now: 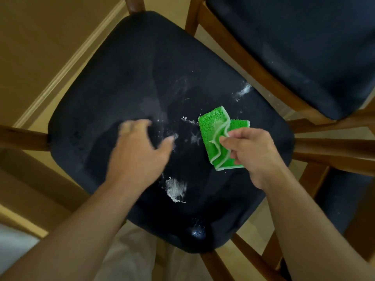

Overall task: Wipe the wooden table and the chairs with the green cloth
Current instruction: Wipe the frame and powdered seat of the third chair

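Note:
A dark blue padded chair seat on a brown wooden frame fills the middle of the view, seen from above. White powdery smears mark it near the front and centre. My right hand pinches the folded green cloth over the seat's right half. My left hand hovers over the seat's left half, blurred, with fingers spread and loosely curved, holding nothing.
A second dark-cushioned wooden chair stands at the upper right, close beside the first, with faint white specks. Wooden chair rails run out to the right. Pale floor lies to the left. The table is not in view.

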`<state>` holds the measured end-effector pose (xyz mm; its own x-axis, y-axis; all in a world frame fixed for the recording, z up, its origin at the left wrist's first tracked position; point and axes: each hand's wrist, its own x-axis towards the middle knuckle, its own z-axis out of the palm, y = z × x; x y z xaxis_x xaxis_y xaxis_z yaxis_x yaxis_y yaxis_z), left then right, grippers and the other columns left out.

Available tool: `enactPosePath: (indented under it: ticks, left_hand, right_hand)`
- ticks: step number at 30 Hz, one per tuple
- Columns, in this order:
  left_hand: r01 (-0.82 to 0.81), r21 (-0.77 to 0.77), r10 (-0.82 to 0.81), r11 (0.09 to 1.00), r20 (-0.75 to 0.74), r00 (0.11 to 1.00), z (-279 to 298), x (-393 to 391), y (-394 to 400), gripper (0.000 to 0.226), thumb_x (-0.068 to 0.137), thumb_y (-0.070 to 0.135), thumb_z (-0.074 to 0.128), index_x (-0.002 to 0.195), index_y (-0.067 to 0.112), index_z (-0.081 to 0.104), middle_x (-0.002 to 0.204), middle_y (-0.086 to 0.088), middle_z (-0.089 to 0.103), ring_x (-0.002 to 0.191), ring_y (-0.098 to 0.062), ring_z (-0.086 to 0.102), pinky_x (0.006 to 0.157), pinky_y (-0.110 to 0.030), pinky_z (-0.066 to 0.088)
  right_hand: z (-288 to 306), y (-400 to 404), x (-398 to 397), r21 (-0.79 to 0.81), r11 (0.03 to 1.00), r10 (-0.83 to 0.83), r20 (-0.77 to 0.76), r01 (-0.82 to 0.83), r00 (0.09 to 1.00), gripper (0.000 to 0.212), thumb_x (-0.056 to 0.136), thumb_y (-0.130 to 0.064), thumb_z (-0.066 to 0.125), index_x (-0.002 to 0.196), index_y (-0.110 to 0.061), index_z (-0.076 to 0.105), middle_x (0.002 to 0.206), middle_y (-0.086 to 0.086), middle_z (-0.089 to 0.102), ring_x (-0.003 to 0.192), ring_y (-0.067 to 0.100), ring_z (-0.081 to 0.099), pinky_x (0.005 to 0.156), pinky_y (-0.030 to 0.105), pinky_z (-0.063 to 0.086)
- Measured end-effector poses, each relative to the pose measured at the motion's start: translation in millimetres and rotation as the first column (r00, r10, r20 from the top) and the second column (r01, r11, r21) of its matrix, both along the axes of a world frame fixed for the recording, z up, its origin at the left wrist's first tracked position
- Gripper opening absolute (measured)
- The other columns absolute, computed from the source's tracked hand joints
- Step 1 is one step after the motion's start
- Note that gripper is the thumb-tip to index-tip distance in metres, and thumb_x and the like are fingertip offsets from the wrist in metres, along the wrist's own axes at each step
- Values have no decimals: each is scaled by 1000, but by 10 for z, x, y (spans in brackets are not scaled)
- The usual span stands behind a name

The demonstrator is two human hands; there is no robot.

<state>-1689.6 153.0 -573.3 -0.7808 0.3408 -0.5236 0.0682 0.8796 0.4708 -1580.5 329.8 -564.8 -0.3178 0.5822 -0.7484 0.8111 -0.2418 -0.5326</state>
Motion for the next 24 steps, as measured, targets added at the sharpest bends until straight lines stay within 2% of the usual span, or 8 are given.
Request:
enactPosePath:
  ticks: [2,4,5,10,14,17,20,24]
  left_hand:
    - [-122,239,41,963,317,947,132,89,272,46,79,57,66,112,25,66,107,11,69,99,-4,64,93,-32,49]
    - [-219,308,-29,926,634,772,206,140,476,34,83,53,65,104,26,68,97,13,72,92,0,66,89,-29,50]
    - [-215,320,-70,923,688,722,217,131,532,31,86,48,65,105,24,67,98,10,73,93,-3,67,88,-30,50]
    - [-170,394,-115,903,604,789,220,-11,450,14,89,26,67,94,13,68,91,-3,72,85,-15,68,91,-40,53]
    - [-268,488,-50,830,545,837,324,-116,212,33,58,39,67,65,9,53,75,-17,53,74,-28,51,77,-53,45]
    - [-390,565,-55,727,614,788,429,-189,37,21,56,34,65,63,18,53,70,-12,45,69,-24,42,67,-39,30]
    - [-329,597,-78,732,553,829,500,-242,-63,15,66,23,72,71,19,58,70,-7,56,66,-17,51,65,-32,37]
    - [-241,641,-95,729,442,892,531,-361,7,16,74,18,77,80,19,62,70,5,67,64,-8,61,61,-20,48]
  right_hand:
    - [149,-56,1,-147,989,0,-129,-19,992,9,86,-10,70,78,-12,67,59,-5,58,58,10,52,57,25,43]
    - [262,-118,4,-221,973,16,-211,-64,977,7,88,-6,64,83,-2,68,67,4,61,64,14,57,61,26,47]
    - [291,-132,14,-220,973,18,-230,-70,973,9,86,-7,64,85,2,68,71,8,62,69,18,59,65,28,48]
    - [542,-110,27,-146,988,-100,-319,55,943,7,63,-16,50,56,-15,51,63,6,47,66,24,50,67,43,43]
    - [852,-39,124,-211,976,-142,-448,50,883,12,65,-14,41,55,-19,45,55,-1,39,50,14,43,52,28,41]
    - [1045,13,184,-223,974,-137,-467,33,874,11,68,-14,42,59,-16,49,56,2,38,49,15,39,47,27,33]
    - [1068,60,192,-154,988,-67,-418,2,906,24,73,-12,51,52,-22,58,53,0,45,47,16,42,48,29,29]
    - [1090,118,119,-50,999,-9,-437,-14,899,35,89,-1,52,60,-20,57,58,1,50,54,16,49,49,28,40]
